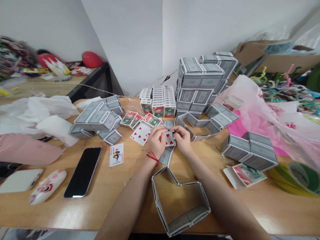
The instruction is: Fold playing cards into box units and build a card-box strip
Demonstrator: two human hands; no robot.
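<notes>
One hearts playing card (170, 139) is sitting just beyond the open folded-card frame (183, 219). From the left, the left hand (157, 139) is pinching its far edge; the right hand (183, 138) is doing likewise opposite, neither being clearly nearer. Both are covering its ends, so I can't tell its long axis. Leftward beyond that frame, a joker card (116, 155) is lying.

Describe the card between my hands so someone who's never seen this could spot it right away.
Over the wooden table, find the left hand, its wrist wearing a red bracelet, and the right hand close beside it. Between them is a white card with red hearts. Unlike the hearts cards lying just left of the hands, it is held by both.
</notes>
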